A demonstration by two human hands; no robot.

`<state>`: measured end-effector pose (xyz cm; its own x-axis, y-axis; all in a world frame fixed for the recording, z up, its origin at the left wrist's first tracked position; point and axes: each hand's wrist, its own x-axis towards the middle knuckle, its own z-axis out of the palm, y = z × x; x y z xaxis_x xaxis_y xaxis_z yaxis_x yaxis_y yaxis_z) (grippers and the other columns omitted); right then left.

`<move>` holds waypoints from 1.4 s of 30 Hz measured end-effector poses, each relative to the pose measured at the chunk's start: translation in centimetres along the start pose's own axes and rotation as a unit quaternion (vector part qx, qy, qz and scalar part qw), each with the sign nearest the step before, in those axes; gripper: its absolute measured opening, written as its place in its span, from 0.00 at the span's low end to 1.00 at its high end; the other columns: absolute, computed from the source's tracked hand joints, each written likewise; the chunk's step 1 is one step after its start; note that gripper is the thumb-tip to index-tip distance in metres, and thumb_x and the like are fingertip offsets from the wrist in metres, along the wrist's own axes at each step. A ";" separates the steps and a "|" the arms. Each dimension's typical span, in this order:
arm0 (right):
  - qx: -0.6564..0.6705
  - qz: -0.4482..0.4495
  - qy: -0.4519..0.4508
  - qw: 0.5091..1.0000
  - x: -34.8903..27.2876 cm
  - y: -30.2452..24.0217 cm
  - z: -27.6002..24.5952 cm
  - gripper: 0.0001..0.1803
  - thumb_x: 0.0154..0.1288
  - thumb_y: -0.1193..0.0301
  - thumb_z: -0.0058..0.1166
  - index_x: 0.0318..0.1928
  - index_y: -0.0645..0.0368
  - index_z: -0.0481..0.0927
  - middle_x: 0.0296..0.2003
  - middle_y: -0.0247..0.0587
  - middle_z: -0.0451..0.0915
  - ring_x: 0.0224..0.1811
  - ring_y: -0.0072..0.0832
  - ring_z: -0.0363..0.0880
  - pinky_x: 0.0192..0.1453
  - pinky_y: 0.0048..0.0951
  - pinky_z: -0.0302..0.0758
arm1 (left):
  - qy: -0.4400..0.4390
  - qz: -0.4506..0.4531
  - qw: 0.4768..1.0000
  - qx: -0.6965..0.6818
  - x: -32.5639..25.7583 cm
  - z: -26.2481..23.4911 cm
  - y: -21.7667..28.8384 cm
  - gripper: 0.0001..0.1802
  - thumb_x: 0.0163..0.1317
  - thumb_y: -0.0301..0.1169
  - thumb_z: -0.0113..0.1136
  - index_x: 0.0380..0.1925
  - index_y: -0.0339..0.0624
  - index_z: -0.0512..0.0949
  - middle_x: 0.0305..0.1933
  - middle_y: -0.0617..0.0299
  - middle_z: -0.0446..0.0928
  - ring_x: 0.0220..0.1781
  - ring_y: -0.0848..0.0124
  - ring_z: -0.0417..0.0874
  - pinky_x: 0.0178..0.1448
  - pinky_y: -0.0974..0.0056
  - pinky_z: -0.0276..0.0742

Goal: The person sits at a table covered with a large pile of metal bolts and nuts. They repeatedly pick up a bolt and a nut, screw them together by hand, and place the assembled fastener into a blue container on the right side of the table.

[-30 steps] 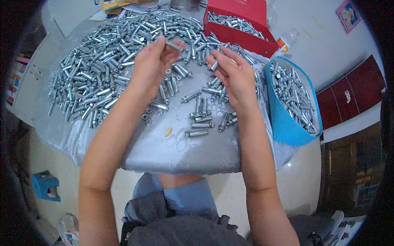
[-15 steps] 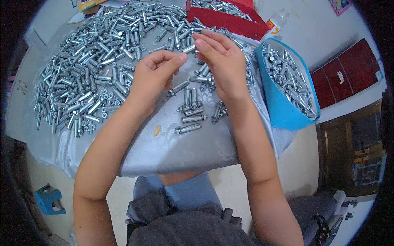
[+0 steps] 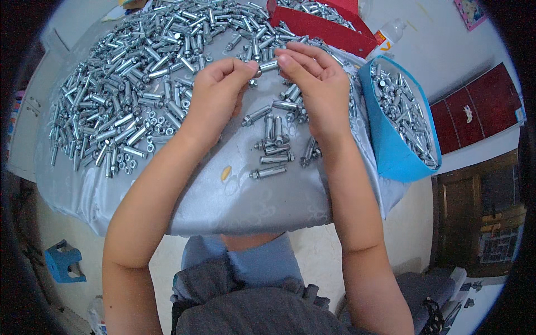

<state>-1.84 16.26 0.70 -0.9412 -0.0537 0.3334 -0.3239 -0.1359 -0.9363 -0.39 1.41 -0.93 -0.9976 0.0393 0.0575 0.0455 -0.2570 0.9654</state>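
Between my two hands, above the table, a silver expansion bolt [image 3: 269,66] lies almost level. My right hand [image 3: 318,75] pinches its right end between thumb and fingers. At its left end, my left hand [image 3: 220,86] is closed, thumb against forefinger, by what looks like a nut; the fingers partly hide that end. Several finished-looking expansion bolts [image 3: 274,159] with nuts lie loosely grouped on the cloth below my hands. A big heap of similar bolts [image 3: 128,84] spreads over the left and far table, and loose nuts [image 3: 159,125] sit at its near edge.
A blue fabric bin [image 3: 399,162] full of bolts stands at the table's right edge. Behind are a red box [image 3: 324,32] of bolts and a clear plastic bottle [image 3: 391,34]. A small yellowish piece [image 3: 226,173] rests on the silvery tablecloth [image 3: 201,204]. A blue stool [image 3: 64,262] stands on the floor.
My left fingertips have come up to the left end of the bolt in my right hand; before, a small gap showed there. The whole view has shifted slightly.
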 end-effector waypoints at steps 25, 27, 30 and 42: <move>-0.116 -0.182 -0.111 0.970 -1.1 0.7 2.3 0.13 0.50 0.75 0.55 0.39 0.64 0.74 0.35 0.42 0.76 0.39 0.30 0.74 0.46 0.27 0.68 | 0.027 -0.040 0.997 -0.066 0.4 -0.9 1.4 0.21 0.55 0.49 0.54 0.21 0.41 0.69 0.10 0.72 0.59 0.09 0.83 0.55 0.11 0.75 0.48; -0.351 -0.246 -0.130 0.894 -0.6 1.2 0.6 0.10 0.50 0.72 0.55 0.35 0.62 0.77 0.37 0.44 0.76 0.41 0.36 0.73 0.48 0.31 0.67 | 0.053 -0.045 0.991 -0.117 0.7 -1.7 1.8 0.17 0.57 0.44 0.53 0.23 0.41 0.67 0.12 0.74 0.54 0.10 0.84 0.52 0.13 0.75 0.47; -0.445 -0.209 -0.172 0.853 -0.5 2.3 0.3 0.09 0.50 0.69 0.54 0.32 0.58 0.80 0.40 0.47 0.74 0.43 0.43 0.69 0.51 0.36 0.65 | 0.046 -0.026 0.984 -0.172 0.9 -2.2 2.2 0.14 0.58 0.39 0.52 0.22 0.42 0.66 0.13 0.75 0.52 0.12 0.83 0.50 0.15 0.75 0.46; -0.535 -0.258 -0.179 0.784 -0.7 3.6 1.3 0.11 0.48 0.66 0.56 0.34 0.49 0.82 0.45 0.47 0.71 0.49 0.43 0.64 0.54 0.38 0.63 | 0.043 -0.032 0.984 -0.173 0.8 -2.3 2.3 0.13 0.59 0.38 0.48 0.25 0.39 0.66 0.13 0.73 0.54 0.12 0.83 0.50 0.15 0.75 0.45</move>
<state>-2.28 14.50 -2.77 -0.6330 -0.5651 0.5291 -0.7282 0.6666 -0.1593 -1.23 -1.33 0.73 -0.9992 -0.0121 -0.0378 -0.0242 -0.5696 0.8215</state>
